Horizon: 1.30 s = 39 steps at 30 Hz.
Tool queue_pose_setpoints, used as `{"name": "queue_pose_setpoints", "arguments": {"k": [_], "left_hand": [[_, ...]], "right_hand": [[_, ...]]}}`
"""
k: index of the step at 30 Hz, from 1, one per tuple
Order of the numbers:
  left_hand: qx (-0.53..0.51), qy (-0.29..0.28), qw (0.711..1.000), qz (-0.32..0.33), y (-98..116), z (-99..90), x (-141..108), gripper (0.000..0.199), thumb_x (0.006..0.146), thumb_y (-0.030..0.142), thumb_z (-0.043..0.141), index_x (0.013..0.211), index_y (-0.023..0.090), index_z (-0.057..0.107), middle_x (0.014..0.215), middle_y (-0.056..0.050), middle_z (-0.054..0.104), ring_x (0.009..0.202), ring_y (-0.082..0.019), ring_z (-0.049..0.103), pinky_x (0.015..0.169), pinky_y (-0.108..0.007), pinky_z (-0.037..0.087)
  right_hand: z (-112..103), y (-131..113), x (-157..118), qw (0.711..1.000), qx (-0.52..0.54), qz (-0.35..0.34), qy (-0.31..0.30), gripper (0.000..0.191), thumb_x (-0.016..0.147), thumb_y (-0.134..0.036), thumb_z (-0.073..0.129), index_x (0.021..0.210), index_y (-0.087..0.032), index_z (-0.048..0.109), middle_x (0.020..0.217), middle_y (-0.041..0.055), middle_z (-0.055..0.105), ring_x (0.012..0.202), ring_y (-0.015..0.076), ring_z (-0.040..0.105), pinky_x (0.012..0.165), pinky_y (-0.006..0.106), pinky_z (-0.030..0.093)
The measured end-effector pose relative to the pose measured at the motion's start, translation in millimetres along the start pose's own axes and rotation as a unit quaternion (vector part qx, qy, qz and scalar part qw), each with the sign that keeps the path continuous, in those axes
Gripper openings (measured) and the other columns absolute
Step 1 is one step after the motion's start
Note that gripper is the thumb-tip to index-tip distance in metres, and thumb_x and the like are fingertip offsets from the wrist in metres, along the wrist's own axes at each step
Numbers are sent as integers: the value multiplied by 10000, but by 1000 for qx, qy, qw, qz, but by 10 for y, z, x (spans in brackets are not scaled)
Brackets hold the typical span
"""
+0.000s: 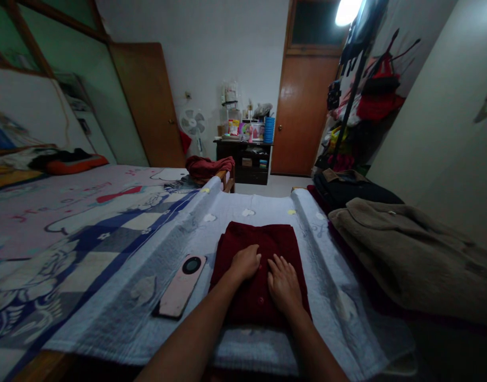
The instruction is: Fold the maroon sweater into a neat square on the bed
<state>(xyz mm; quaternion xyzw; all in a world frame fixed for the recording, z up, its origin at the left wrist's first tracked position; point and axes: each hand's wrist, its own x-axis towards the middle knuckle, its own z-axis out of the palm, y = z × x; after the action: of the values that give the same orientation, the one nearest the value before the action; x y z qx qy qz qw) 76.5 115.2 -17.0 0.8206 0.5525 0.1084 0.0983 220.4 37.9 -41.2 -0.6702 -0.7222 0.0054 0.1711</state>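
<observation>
A dark red buttoned shirt (263, 233), folded into a neat rectangle, lies flat in front of me with small buttons down its middle. On its left half rests my left hand (246, 262), its fingers curled in against the cloth near the button line. My right hand (284, 281) lies flat on the right half, fingers stretched out and slightly spread. To the left of the shirt is a pale pink phone (182, 286), back side up, with a round black camera ring. Shirt and phone both lie on a light blue patterned cloth (249, 204).
On the left spreads a bed (84, 201) with a printed cover. A bundled reddish garment (207, 167) sits at its far corner. Folded brown clothing (410, 249) is heaped on the right. Farther back stand a fan (193, 123), a dark cabinet (243, 159) and a wooden door (303, 116).
</observation>
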Motion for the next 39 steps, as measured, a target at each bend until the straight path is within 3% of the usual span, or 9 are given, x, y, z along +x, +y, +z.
{"name": "queue_pose_setpoints", "arguments": {"k": [3,6,14,21,27,31,39], "left_hand": [[-24,-57,998,7,-29,32,-119,568,898,297,404,1432,113,341,1511,-110,365,1382,-177,344,1105,-291,307],[-24,-72,997,-2,-25,128,-188,612,905,314,362,1463,76,281,1563,-122,234,1438,-198,213,1157,-354,228],[36,-16,999,14,-12,330,-235,579,932,343,310,1472,134,287,1573,-103,211,1448,-210,175,1167,-410,205],[27,-3,1000,15,-6,343,-250,584,934,357,294,1475,138,286,1575,-89,209,1449,-209,175,1173,-406,185],[28,0,999,17,-15,367,-246,585,930,351,300,1477,145,279,1572,-91,221,1450,-206,171,1171,-410,188],[24,7,999,21,-8,343,-258,587,927,346,319,1493,213,238,1575,-66,223,1447,-213,183,1166,-420,197],[15,-10,1000,20,18,270,-270,569,931,365,329,1485,251,260,1575,-71,222,1442,-234,200,1159,-443,207]], "right_hand": [[-5,1,-7,1000,1,-3,0,455,916,-243,385,1348,-205,523,1477,40,414,1379,235,333,1133,416,219],[-31,-3,-4,1000,-2,-6,-7,465,912,-239,381,1355,-198,515,1485,40,401,1378,237,332,1126,411,224],[-110,34,159,996,-2,-6,-87,521,902,-241,367,1417,-195,430,1512,51,349,1384,246,320,1090,425,264],[-45,162,387,993,-1,-30,-115,537,915,-235,341,1449,-187,372,1530,63,305,1417,217,254,1135,434,177],[12,215,538,994,-17,-17,-104,540,936,-293,317,1459,-161,348,1537,57,293,1419,224,240,1140,433,154],[67,213,561,996,-37,8,-76,552,939,-359,335,1454,-161,361,1535,60,298,1417,256,233,1135,463,133],[86,200,546,994,-73,76,-12,586,922,-449,407,1407,-122,442,1506,139,347,1408,328,237,1121,490,134]]}}
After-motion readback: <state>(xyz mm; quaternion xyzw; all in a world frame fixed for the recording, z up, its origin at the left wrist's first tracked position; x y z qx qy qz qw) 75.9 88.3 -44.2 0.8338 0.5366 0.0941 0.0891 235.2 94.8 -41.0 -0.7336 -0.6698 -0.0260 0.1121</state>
